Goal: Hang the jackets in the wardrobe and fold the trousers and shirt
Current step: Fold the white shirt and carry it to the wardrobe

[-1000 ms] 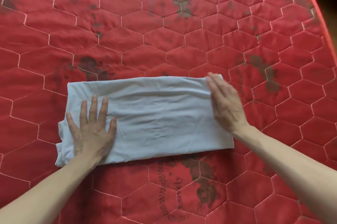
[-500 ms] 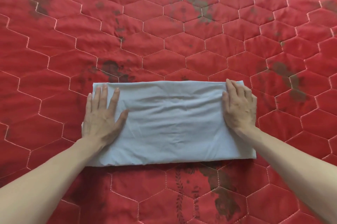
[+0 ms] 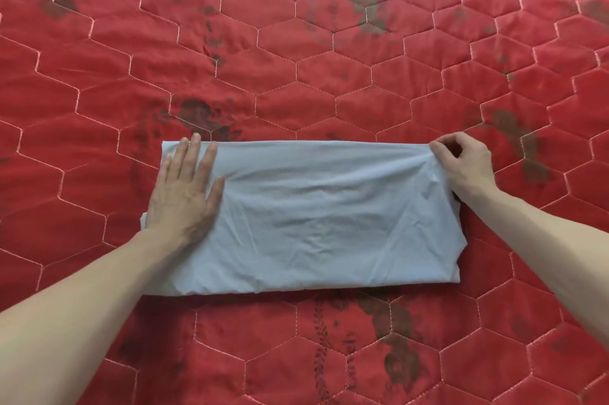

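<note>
The red quilted bedcover with pale hexagon stitching and dark printed flowers (image 3: 329, 42) gives you a broad, flat surface, which is probably why the folding happens here. On it, near the middle, lies the pale blue cotton garment, folded into a long rectangle (image 3: 313, 216); whether it is the shirt or the trousers, you cannot tell from this shape. It lies lengthwise across your body, so each hand reaches one short end.

Your left hand (image 3: 184, 193) lies flat on the left end, fingers straight and slightly spread, thumb out to the side; it appears to pin the cloth so it cannot slide.

Your right hand (image 3: 461, 167) is at the far right corner, fingers curled, thumb and fingertips pinching the edge. Creases fan out from that pinch, so you are likely ready to lift this end over toward the pinned one.
</note>
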Action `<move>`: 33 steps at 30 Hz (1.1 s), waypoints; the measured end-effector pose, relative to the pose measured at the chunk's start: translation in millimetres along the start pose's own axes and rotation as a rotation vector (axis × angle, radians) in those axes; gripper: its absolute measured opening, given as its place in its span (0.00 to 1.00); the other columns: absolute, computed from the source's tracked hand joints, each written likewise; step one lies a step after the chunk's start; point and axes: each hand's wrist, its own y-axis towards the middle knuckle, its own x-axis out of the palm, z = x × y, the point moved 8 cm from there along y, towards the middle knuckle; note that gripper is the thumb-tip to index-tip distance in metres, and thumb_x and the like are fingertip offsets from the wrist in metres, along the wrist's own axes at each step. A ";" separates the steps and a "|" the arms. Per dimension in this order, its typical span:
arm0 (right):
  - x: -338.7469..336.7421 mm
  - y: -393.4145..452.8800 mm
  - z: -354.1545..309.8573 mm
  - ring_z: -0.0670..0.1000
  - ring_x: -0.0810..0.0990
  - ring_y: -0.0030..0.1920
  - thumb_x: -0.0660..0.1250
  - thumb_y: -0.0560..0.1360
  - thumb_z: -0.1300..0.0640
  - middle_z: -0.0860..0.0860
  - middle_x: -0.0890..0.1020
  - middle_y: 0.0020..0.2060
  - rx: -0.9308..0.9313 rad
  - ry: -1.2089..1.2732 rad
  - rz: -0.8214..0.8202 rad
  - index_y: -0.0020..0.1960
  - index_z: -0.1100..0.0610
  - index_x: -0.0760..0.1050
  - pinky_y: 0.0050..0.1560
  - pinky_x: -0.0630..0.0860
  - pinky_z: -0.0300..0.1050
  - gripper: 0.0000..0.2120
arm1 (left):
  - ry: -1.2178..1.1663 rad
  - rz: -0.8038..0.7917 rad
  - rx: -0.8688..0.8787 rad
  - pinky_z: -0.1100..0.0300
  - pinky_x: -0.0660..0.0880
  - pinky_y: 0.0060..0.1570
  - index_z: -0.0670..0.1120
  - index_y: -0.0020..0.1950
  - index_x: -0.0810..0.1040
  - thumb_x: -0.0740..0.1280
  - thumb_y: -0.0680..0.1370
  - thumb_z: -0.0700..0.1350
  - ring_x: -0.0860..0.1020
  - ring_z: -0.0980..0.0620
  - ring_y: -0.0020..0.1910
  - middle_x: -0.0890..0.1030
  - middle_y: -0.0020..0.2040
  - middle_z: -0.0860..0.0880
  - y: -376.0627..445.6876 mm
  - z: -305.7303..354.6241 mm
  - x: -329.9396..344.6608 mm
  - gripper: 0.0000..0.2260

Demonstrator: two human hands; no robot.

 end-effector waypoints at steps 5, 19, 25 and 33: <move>-4.8 -2.1 -6.9 0.58 0.79 0.58 0.62 0.84 0.57 0.58 0.82 0.55 0.107 -0.091 0.159 0.57 0.60 0.80 0.58 0.71 0.50 0.10 | 0.052 -0.017 -0.009 0.46 0.45 0.83 0.47 0.86 0.48 0.41 0.83 0.61 0.44 0.45 0.85 0.47 0.86 0.42 -0.1 2.9 -1.5 0.33; 34.2 -100.6 29.6 0.50 0.46 0.85 0.42 0.85 0.43 0.50 0.50 0.85 0.030 -0.433 -0.014 0.86 0.54 0.48 0.84 0.45 0.56 0.32 | -0.102 0.072 -0.152 0.43 0.48 0.83 0.47 0.85 0.56 0.50 0.85 0.55 0.47 0.49 0.85 0.52 0.86 0.46 -60.0 -6.3 -5.3 0.29; 17.3 -117.8 22.6 0.60 0.59 0.80 0.55 0.85 0.39 0.57 0.62 0.82 0.244 -0.248 0.045 0.83 0.57 0.58 0.79 0.58 0.62 0.34 | -0.031 0.060 -0.192 0.41 0.43 0.82 0.49 0.85 0.55 0.49 0.85 0.57 0.46 0.44 0.85 0.51 0.86 0.44 -68.3 0.9 -12.9 0.29; 3.8 -142.1 38.9 0.54 0.81 0.51 0.75 0.69 0.34 0.46 0.81 0.51 0.562 0.075 0.002 0.62 0.53 0.71 0.52 0.77 0.55 0.31 | -0.094 0.048 -0.390 0.40 0.48 0.82 0.48 0.86 0.51 0.47 0.84 0.59 0.45 0.41 0.85 0.48 0.86 0.42 -107.1 -16.2 2.4 0.32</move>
